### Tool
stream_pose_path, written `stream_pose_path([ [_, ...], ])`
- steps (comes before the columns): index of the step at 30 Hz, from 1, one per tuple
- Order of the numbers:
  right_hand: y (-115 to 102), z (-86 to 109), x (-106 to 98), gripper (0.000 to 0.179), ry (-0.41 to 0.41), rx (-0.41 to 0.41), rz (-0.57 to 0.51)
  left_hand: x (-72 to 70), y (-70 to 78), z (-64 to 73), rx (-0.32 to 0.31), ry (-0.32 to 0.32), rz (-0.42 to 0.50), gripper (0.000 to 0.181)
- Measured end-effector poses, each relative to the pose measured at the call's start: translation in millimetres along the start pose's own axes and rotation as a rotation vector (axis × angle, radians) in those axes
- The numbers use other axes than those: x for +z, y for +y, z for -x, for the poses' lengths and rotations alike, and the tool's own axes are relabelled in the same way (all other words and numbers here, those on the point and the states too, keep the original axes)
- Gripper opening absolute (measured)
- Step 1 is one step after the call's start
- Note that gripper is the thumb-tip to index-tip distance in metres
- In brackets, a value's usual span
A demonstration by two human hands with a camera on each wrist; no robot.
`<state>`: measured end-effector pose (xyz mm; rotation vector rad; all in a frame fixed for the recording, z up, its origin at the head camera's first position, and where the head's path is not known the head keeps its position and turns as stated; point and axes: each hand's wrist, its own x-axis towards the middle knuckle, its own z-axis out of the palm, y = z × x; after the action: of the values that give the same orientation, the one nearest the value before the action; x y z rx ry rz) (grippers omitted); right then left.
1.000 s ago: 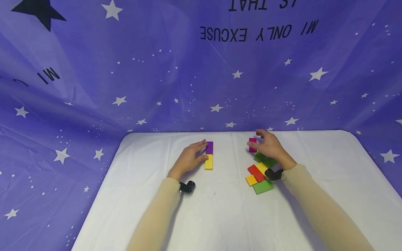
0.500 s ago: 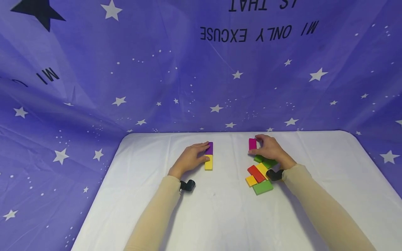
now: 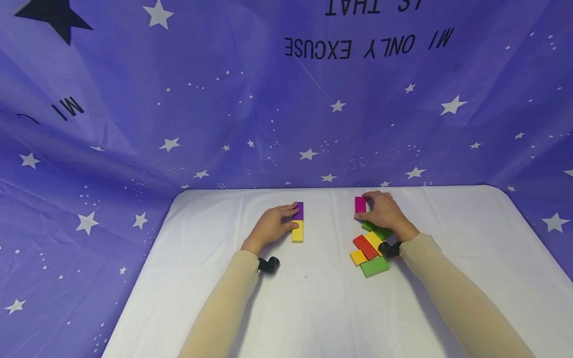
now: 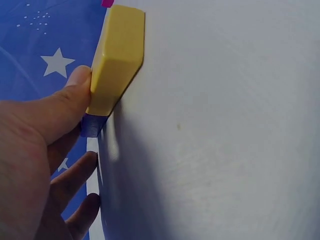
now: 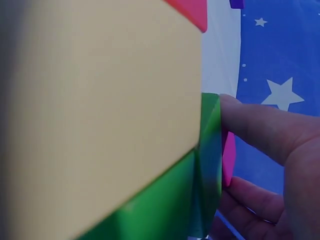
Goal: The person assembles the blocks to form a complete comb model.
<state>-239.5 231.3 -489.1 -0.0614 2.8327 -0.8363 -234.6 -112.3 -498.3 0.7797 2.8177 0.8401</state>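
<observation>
A purple block (image 3: 300,212) and a yellow block (image 3: 297,236) lie end to end in a line on the white table. My left hand (image 3: 270,227) rests at their left side, thumb on the yellow one and fingertips on the purple one. In the left wrist view the thumb presses the yellow block (image 4: 120,45), and the other fingers are loosely spread. To the right, my right hand (image 3: 384,212) pinches a magenta block (image 3: 360,205) between thumb and fingers. The right wrist view shows only a sliver of the magenta block (image 5: 229,160) behind a green block (image 5: 210,150).
Under and in front of the right wrist lies a loose pile: dark green blocks (image 3: 384,233), a red block (image 3: 364,247), a yellow block (image 3: 373,239), a small orange-yellow block (image 3: 358,257) and a light green block (image 3: 375,267). A purple star-patterned cloth (image 3: 250,109) hangs behind the table (image 3: 313,308).
My right hand has come down and its thumb and fingers have closed on the magenta block. The left fingertips have shifted slightly further onto the purple block.
</observation>
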Motion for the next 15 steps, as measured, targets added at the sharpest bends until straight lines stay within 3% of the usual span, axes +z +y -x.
stream_pose_path([
  [6,-0.2,0.4,-0.9,0.078,0.026,-0.023,0.000,-0.8,1.5,0.0,-0.024,0.006,0.020,0.051],
  [15,-11.8,12.5,-4.5,0.073,0.095,-0.136,-0.032,-1.0,2.6,-0.3,-0.047,0.009,0.029,0.050],
])
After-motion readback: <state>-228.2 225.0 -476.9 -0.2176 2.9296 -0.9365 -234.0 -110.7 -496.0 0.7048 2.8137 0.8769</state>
